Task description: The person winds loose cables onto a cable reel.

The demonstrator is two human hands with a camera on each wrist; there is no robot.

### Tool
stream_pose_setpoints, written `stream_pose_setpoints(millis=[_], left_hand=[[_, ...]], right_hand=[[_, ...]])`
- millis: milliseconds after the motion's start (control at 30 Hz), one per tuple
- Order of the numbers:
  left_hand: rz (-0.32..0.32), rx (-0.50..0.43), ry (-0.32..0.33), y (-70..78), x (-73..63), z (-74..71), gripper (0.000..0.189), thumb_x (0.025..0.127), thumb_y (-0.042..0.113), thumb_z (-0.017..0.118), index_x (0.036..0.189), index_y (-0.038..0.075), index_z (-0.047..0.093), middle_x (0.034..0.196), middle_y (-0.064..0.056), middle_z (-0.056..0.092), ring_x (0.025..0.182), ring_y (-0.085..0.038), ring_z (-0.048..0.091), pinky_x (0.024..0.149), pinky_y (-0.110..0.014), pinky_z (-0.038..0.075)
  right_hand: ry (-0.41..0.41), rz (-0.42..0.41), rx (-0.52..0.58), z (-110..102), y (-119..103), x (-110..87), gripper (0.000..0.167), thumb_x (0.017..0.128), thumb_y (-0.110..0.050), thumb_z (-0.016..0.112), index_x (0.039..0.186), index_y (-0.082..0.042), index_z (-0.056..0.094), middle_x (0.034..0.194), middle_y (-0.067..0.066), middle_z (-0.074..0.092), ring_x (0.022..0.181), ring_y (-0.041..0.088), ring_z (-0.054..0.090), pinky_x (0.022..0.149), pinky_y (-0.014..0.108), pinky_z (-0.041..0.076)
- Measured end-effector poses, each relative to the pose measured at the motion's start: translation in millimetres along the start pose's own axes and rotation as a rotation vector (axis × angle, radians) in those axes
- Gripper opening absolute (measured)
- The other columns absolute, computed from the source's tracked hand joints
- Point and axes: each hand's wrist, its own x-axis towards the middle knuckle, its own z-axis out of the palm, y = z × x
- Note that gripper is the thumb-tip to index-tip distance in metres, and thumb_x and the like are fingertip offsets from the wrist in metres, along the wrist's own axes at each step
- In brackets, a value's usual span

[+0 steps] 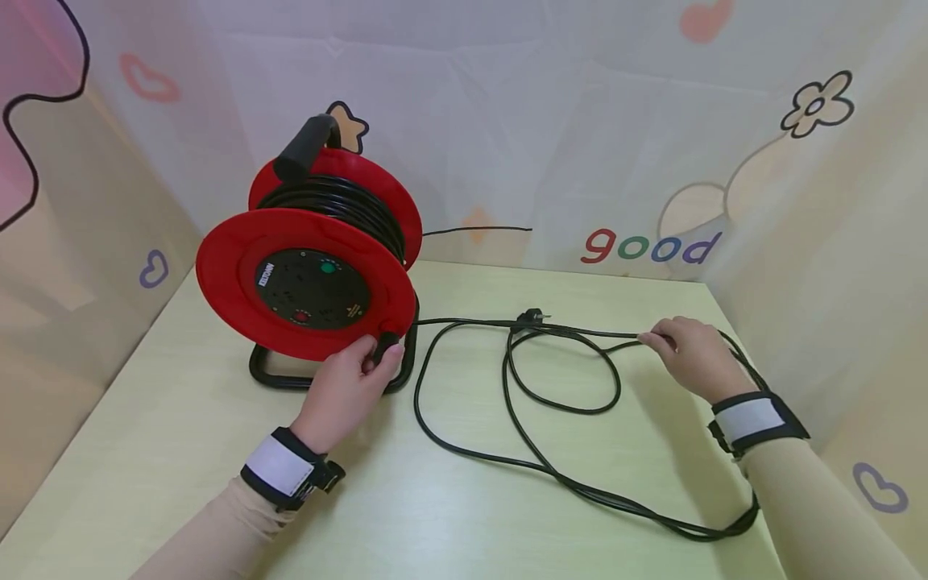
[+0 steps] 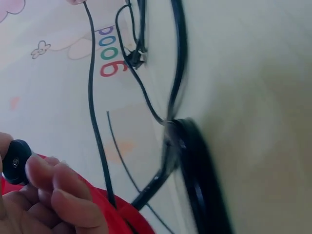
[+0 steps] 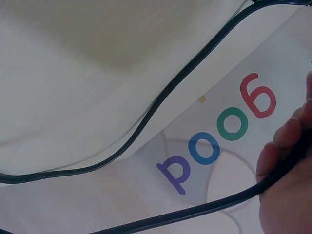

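Observation:
A red cable reel (image 1: 304, 282) with black cable wound on its drum stands on a black tube frame (image 1: 279, 380) at the table's left. My left hand (image 1: 348, 395) grips the small black crank knob (image 1: 386, 345) at the lower right of the front disc; the left wrist view shows the knob (image 2: 15, 162) between thumb and fingers. Over on the right, my right hand (image 1: 692, 358) holds the black cable (image 1: 594, 332), which runs from the reel. In the right wrist view the cable (image 3: 219, 202) passes through the curled fingers.
Loose loops of cable (image 1: 500, 461) lie on the table (image 1: 181, 499) between the hands and along its right side. A black plug (image 1: 529, 319) with metal pins lies behind the loops. A printed curtain (image 1: 507, 97) hangs around the back and sides.

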Motion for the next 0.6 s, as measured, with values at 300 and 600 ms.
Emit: stream_pose_setpoints(millis=[300, 600], left_hand=[[-0.092, 0.051, -0.071, -20.3, -5.0, -4.3, 0.048, 0.094, 0.056, 0.050, 0.076, 0.012, 0.047, 0.059, -0.006, 0.045, 0.054, -0.021, 0.048, 0.049, -0.031, 0.034], [-0.164, 0.029, -0.110, -38.4, -10.7, -16.8, 0.044, 0.097, 0.049, 0.051, 0.076, 0.010, 0.048, 0.059, -0.006, 0.044, 0.054, -0.022, 0.047, 0.048, -0.032, 0.034]], right_hand=[[-0.014, -0.035, 0.038, 8.6, -18.6, 5.4, 0.025, 0.097, -0.028, 0.060, 0.084, -0.008, 0.069, 0.070, 0.000, 0.055, 0.065, 0.019, 0.048, 0.063, 0.036, 0.039], [-0.036, -0.072, 0.054, 20.3, -38.2, 13.1, 0.023, 0.096, -0.028, 0.061, 0.083, -0.011, 0.068, 0.069, -0.002, 0.054, 0.065, 0.018, 0.048, 0.062, 0.035, 0.038]])
